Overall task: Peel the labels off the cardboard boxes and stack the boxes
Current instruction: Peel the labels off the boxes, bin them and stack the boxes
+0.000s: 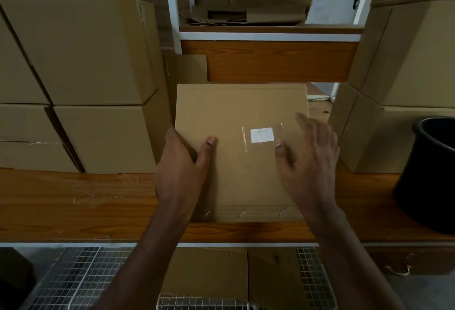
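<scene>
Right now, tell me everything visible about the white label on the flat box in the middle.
The white label is a small, roughly square paper sticker with faint, unreadable marks, lying flat under a larger clear tape patch on the brown cardboard box on the wooden table. It is still stuck down, unpeeled. The right hand hovers beside it, thumb tip at the tape's right edge. The left hand holds the box's left edge, away from the label.

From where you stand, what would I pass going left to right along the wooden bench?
Stacked cardboard boxes → left hand → white label on the flat box → right hand → black bucket.
</scene>
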{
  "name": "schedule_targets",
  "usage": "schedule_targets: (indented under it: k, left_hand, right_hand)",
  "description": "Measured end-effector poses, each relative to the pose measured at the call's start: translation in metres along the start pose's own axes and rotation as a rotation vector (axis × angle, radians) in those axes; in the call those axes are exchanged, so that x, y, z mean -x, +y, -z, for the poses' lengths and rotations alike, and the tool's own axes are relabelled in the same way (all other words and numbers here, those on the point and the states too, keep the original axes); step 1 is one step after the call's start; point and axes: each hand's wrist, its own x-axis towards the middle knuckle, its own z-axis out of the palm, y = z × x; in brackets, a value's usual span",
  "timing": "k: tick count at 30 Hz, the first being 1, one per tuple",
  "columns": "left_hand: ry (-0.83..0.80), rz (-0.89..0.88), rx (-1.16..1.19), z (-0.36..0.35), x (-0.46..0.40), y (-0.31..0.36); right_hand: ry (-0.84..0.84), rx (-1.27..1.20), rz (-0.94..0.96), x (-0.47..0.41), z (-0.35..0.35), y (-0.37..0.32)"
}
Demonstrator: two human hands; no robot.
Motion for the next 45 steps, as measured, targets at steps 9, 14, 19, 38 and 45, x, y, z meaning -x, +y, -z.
schedule_targets:
  k: [9,14,19,38,45]
  left_hand:
    - [0.012,-0.011,-0.016,-0.002,0.0,-0.002]
    - [0.013,-0.019,-0.028,-0.001,0.001,-0.003]
    - [0.011,-0.022,-0.03,-0.001,0.0,-0.004]
    - [0.026,-0.015,-0.041,-0.002,0.005,-0.003]
    - [0.02,-0.012,-0.027,0.0,0.006,-0.003]
  right_hand:
    - [-0.167,0.206,-0.004,-0.026,-0.004,-0.014]
    - [-0.211,0.226,-0.002,-0.029,0.001,-0.015]
    - [-0.212,0.168,0.001,-0.026,0.001,-0.011]
    - [-0.191,0.158,0.011,-0.018,-0.001,-0.004]
    - [-0.186,0.043,-0.018,-0.015,0.0,-0.002]
